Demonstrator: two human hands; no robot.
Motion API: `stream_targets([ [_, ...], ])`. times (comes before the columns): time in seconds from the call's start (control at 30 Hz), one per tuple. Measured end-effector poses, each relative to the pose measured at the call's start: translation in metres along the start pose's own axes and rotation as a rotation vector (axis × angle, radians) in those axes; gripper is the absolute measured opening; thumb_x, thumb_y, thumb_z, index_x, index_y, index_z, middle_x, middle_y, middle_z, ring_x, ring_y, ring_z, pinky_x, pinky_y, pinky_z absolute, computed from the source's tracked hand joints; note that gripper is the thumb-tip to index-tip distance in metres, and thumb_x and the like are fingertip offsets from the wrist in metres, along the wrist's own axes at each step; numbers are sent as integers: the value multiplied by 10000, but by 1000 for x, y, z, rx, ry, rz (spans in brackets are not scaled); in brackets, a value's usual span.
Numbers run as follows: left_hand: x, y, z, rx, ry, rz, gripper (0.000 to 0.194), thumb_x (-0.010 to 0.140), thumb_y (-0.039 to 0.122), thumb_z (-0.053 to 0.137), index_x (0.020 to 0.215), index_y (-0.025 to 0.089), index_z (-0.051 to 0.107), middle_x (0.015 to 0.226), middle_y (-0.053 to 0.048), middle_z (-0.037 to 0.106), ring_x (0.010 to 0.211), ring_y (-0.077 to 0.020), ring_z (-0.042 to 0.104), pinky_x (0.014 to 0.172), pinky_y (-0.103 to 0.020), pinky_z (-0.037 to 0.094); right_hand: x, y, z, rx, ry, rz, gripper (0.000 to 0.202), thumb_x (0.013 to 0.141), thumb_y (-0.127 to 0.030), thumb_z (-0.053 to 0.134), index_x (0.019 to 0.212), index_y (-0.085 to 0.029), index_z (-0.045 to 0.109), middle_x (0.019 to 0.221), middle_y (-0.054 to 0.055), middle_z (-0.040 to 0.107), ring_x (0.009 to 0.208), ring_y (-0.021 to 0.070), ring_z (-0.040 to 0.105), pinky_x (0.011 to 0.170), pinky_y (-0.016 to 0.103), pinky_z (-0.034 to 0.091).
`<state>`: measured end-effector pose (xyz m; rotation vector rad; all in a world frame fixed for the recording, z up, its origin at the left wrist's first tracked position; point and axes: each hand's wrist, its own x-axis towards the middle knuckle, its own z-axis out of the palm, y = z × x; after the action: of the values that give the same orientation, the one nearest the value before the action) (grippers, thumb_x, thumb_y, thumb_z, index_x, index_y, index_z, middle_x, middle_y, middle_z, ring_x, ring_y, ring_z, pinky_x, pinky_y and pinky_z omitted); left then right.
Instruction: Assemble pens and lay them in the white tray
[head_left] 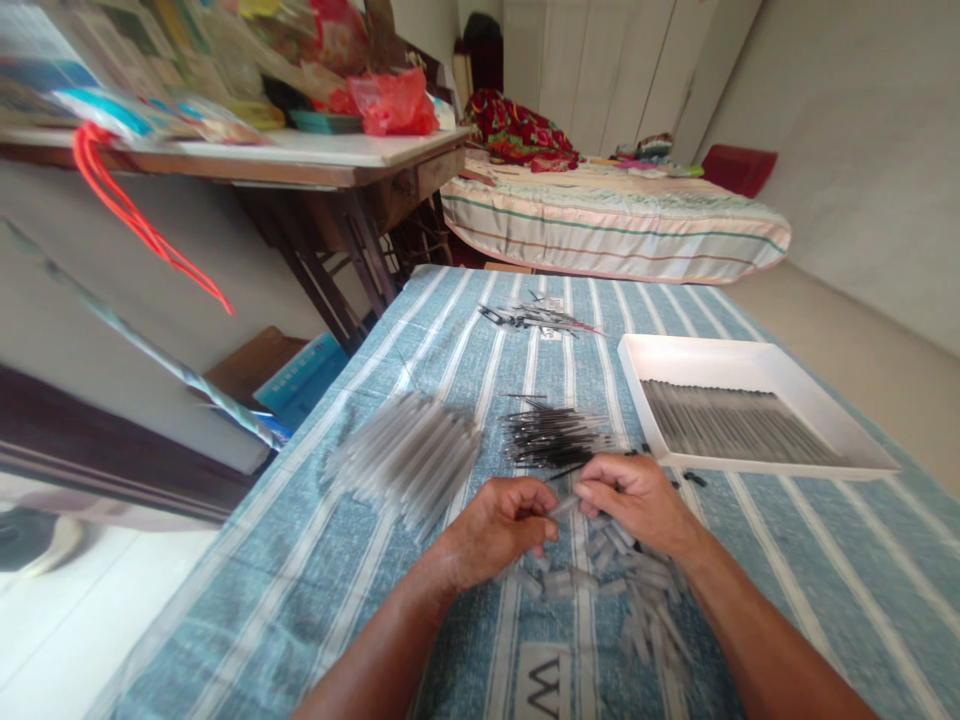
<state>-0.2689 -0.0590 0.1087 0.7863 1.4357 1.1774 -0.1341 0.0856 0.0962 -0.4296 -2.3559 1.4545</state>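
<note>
From my remote view, a cluttered desk [427, 150] fills the upper left and a bed [615, 215] the top centre. On the striped cloth [262, 600], a white box [705, 360] holding dark slim rods [735, 420] stands at right; translucent tubes [409, 450] fan out left of centre, black rods [551, 435] heap just above the hands, and loose short sleeves [649, 590] crowd below. Near lower centre, I see the left hand [501, 530] half curled and the right hand [634, 495] pinched nearly closed, a translucent piece [565, 508] gripped between both sets of fingertips.
</note>
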Motion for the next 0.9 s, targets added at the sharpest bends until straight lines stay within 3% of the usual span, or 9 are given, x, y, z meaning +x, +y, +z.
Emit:
stream_targets([
  [0.1, 0, 1, 1, -24, -17, -3, 44, 667, 163, 639, 700, 149, 614, 532, 57, 534, 469, -68, 440, 476, -205, 330, 0, 0, 1, -30, 2, 11, 391, 873, -400, 491, 552, -182, 539, 485, -10, 581, 454, 105, 530, 475, 223, 400],
  [0.27, 0, 1, 1, -31, -9, 5, 50, 669, 179, 653, 699, 154, 622, 534, 58, 534, 465, -67, 437, 483, -208, 341, 0, 0, 2, 37, -24, 6, 235, 835, -391, 556, 722, -188, 593, 553, -16, 613, 501, 116, 554, 488, 223, 416],
  [0.4, 0, -1, 1, -35, -33, 11, 55, 668, 185, 651, 708, 158, 625, 535, 59, 544, 461, -67, 439, 478, -205, 338, 0, 1, 1, -14, -26, 16, 413, 881, -417, 472, 547, -182, 536, 480, -8, 574, 452, 107, 525, 475, 225, 401],
  [0.53, 0, -1, 2, -26, -20, 10, 46, 669, 184, 647, 691, 156, 618, 524, 59, 538, 459, -66, 438, 475, -202, 334, -1, 1, 1, 23, -44, 27, 264, 826, -409, 564, 696, -182, 596, 542, -15, 608, 491, 116, 553, 490, 221, 415],
  [0.67, 0, 1, 2, -36, -35, 6, 53, 662, 184, 649, 701, 157, 623, 527, 57, 542, 458, -65, 433, 468, -201, 328, -1, 0, 1, -12, -57, 23, 407, 874, -406, 484, 541, -180, 541, 475, -11, 567, 446, 104, 519, 477, 223, 400],
  [0.83, 0, 0, 2, -34, -7, 16, 73, 659, 211, 660, 682, 158, 616, 511, 57, 535, 451, -66, 427, 462, -203, 319, -1, 1, 0, 52, -38, 25, 261, 820, -419, 568, 704, -188, 605, 534, -18, 606, 475, 115, 548, 473, 221, 416],
  [0.9, 0, 0, 1, -37, -7, 17, 79, 661, 218, 662, 689, 159, 617, 514, 56, 536, 455, -67, 426, 461, -204, 319, -1, 1, -1, 26, -50, 14, 304, 833, -412, 554, 635, -185, 589, 511, -15, 594, 464, 109, 537, 470, 219, 410],
])
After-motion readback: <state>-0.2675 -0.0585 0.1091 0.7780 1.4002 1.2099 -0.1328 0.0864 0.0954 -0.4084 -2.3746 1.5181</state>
